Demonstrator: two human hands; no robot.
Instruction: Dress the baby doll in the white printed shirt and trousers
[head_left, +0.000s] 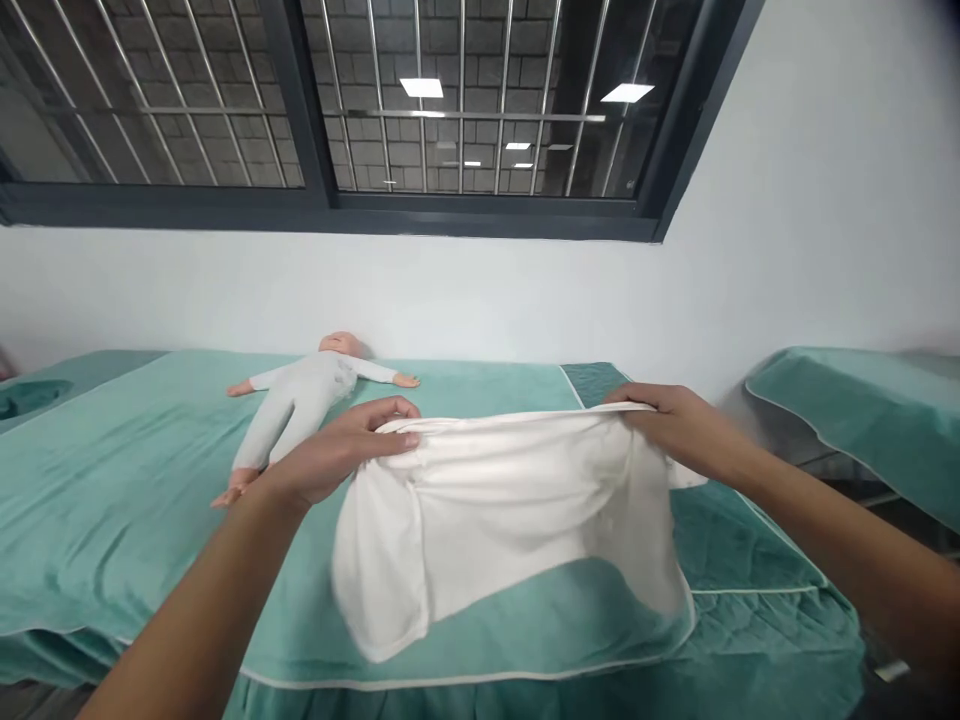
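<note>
Left grip (358, 443) and right grip (673, 420) pinch creased cloth (517, 500).

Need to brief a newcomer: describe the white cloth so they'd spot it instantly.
Below the window lies a green cover. Over it, the left hand and right hand hold up the white cloth by its top edge. Unlike the white-clad doll lying there, it hangs loose.

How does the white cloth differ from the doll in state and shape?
The white cloth hangs from the person's fingers, while the doll lies on the green bedding. The cloth looks limp and creased; the doll looks full-bodied and sprawled. Both show white fabric.
</note>
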